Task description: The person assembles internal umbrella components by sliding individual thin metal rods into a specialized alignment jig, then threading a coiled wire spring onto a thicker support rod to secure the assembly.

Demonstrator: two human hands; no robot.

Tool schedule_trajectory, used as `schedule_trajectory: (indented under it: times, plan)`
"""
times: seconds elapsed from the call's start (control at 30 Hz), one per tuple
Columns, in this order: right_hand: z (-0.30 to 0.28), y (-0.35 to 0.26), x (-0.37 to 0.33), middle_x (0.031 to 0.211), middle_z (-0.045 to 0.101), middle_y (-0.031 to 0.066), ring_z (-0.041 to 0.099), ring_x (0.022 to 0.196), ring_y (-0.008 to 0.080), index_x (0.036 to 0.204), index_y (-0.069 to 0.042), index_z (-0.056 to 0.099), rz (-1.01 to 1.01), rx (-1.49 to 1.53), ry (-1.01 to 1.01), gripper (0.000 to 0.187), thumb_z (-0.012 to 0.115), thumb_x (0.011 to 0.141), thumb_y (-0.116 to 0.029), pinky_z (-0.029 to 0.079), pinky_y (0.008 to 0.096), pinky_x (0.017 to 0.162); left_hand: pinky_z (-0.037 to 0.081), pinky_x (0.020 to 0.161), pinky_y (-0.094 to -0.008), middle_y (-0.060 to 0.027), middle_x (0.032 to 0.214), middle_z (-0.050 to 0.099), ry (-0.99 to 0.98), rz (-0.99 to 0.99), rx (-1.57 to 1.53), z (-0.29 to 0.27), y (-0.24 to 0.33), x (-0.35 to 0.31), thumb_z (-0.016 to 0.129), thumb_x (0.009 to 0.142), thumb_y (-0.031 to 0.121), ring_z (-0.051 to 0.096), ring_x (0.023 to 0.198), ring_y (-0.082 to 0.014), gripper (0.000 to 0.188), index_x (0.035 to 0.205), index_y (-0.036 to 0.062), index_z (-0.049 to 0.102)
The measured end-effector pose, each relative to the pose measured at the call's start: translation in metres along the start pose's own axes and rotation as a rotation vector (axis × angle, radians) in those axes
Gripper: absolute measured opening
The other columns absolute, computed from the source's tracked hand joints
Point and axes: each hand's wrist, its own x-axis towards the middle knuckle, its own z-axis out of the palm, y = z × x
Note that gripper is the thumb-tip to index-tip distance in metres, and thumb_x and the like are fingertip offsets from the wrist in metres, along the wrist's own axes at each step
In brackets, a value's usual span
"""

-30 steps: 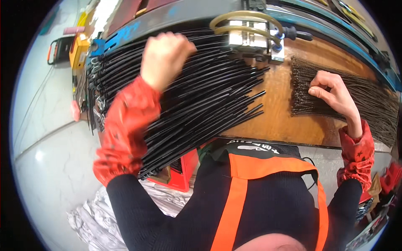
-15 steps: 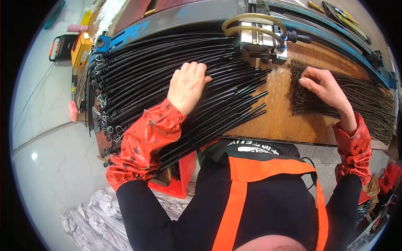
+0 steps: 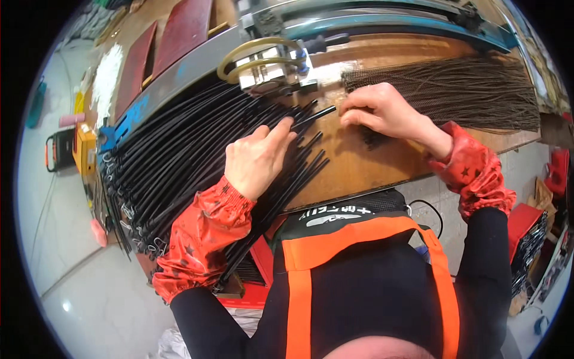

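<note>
Many long, thin black rods [image 3: 170, 149] lie side by side, with white loops of cord at their left ends. My left hand [image 3: 254, 161] is over their right part, its fingers closed around one black rod, whose end [image 3: 324, 112] sticks out past the fingertips toward the right. Close to that rod end, my right hand [image 3: 388, 110] is pinched, thumb against fingers; what it holds is too small to make out. Below it is a small dark blurred bit [image 3: 372, 141] on the wooden board. Behind the right hand spreads a bundle of thin, dark brown twisted strands [image 3: 460, 90].
A metal clamp device [image 3: 263, 75] with a yellowish hose stands at the rods' far side. Blue rails [image 3: 394, 24] run along the back. The wooden tabletop [image 3: 335, 167] has its near edge at my waist. A red crate [image 3: 261, 263] sits below, left of me.
My right hand has moved left from the brown strands to the rod end, pinched. My left hand has closed on a rod. The view has shifted right, moving the table leftward in it.
</note>
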Motion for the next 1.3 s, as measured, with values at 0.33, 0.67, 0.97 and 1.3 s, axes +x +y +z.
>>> schedule_trajectory:
  times: [0.33,0.67,0.97,1.3]
  plan:
    - [0.014,-0.021,0.014,0.075,0.055,0.0126,0.056,0.071,0.0292,0.104,0.002,0.069,-0.041,-0.096,0.056,0.022,0.064,0.094,-0.016,0.044,0.0363,0.066,0.05,0.046,-0.0422,-0.0083,0.068,0.063,0.038,-0.02,-0.088,-0.002,-0.004,-0.011,0.065,0.093,0.035,0.066,0.059,-0.0307,0.02,0.103,0.018,0.069]
    - [0.033,-0.04,0.027,0.088,0.061,0.0133,0.058,0.082,0.0324,0.126,0.004,0.063,-0.297,-0.436,0.068,0.055,0.067,0.071,0.008,0.049,0.0419,0.07,0.055,0.068,-0.0479,-0.0213,0.08,0.071,-0.229,-0.127,-0.231,-0.022,0.008,0.005,0.058,0.097,0.035,0.072,0.077,-0.0372,0.028,0.096,0.0097,0.071]
    - [0.027,-0.031,0.035,0.074,0.059,0.0152,0.054,0.065,0.0304,0.096,0.003,0.065,0.078,-0.084,-0.158,0.011,0.063,0.091,-0.007,0.043,0.0385,0.062,0.055,0.065,-0.0467,-0.0127,0.088,0.067,-0.141,-0.122,-0.095,-0.015,-0.013,-0.025,0.058,0.096,0.025,0.07,0.084,-0.0333,0.021,0.108,0.0088,0.065]
    - [0.025,-0.019,0.031,0.058,0.049,0.0044,0.045,0.056,0.0158,0.086,0.001,0.066,0.437,0.235,-0.475,0.034,0.057,0.102,-0.028,0.037,0.0345,0.053,0.054,0.086,-0.0501,-0.0208,0.098,0.072,-0.619,-0.253,-0.24,-0.042,-0.003,0.009,0.052,0.098,0.028,0.069,0.097,-0.0396,0.03,0.106,0.006,0.071]
